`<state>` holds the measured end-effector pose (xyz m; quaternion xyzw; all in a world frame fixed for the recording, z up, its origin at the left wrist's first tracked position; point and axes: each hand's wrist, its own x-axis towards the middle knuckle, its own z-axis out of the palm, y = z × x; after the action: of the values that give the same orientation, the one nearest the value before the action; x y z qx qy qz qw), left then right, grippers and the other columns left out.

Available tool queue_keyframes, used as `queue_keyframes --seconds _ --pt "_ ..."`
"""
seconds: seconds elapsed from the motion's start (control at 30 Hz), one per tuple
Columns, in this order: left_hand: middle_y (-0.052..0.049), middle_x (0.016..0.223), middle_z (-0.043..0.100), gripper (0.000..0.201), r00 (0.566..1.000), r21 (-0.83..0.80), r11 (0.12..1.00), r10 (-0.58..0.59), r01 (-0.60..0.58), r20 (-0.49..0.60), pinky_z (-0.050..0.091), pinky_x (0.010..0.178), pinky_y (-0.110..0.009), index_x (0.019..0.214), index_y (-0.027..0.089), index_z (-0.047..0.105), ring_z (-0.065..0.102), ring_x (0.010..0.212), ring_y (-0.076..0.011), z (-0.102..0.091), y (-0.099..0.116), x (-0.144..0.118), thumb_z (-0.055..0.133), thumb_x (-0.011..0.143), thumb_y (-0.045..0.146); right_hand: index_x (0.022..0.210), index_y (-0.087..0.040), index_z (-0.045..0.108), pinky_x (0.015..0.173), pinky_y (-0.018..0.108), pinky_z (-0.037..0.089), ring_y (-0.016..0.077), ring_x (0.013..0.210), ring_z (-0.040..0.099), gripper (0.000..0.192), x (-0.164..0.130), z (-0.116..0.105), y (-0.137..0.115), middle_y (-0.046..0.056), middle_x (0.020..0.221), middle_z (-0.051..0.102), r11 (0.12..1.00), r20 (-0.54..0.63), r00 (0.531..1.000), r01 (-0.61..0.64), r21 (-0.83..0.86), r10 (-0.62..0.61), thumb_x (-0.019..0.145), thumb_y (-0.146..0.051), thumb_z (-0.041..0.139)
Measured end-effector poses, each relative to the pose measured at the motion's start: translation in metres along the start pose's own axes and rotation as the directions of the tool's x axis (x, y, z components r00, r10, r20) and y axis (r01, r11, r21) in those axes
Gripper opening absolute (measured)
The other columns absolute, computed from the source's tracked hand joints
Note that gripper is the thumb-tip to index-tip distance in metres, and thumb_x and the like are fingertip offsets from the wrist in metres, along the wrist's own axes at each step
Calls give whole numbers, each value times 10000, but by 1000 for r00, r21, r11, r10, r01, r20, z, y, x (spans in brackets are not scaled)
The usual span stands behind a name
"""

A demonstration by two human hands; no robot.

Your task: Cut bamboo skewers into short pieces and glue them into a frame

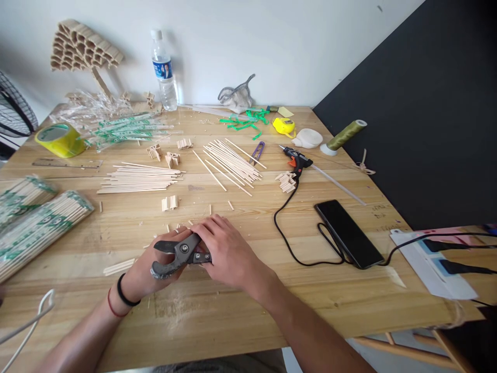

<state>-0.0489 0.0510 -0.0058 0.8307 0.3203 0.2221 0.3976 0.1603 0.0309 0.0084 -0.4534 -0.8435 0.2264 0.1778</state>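
Black pruning shears [182,249] lie in my right hand [227,248], whose fingers are closed around the handles. The blades stand apart and point left, with nothing visible between them. Right behind the shears, my left hand [149,264] is curled toward the right one; its fingertips are mostly covered, and whatever it holds is hidden. Short cut stick pieces [210,209] are scattered just beyond both hands. A few loose sticks [118,267] rest beside my left wrist. Farther off is a small bundle of cut pieces [170,203].
Long sticks [142,177] lie in piles across the table [233,331]. Bagged sticks [42,228] are at left. At right are a hot glue gun [297,159], its cord, a phone [348,233] and a power strip [435,264]. A water bottle [164,72] stands at the back.
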Motion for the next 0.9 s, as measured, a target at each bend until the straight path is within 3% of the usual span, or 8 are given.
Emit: queue_keyframes --seconds 0.57,0.9 --pt "-108 1137 719 493 998 44 998 55 -55 0 562 965 -427 1333 190 588 687 952 -240 0 -5 -2 550 861 55 1295 -126 593 1129 489 436 310 1206 526 506 -1 -3 0 143 1258 631 1000 33 999 -10 -28 10 814 -161 748" --pt "-56 1026 719 404 999 16 999 39 -39 -13 572 934 -403 1182 206 629 684 847 -203 1 0 1 538 836 18 1303 -129 587 1115 499 443 309 1176 526 488 0 -3 -2 145 1239 638 1000 29 1000 -9 -12 9 834 -138 719"
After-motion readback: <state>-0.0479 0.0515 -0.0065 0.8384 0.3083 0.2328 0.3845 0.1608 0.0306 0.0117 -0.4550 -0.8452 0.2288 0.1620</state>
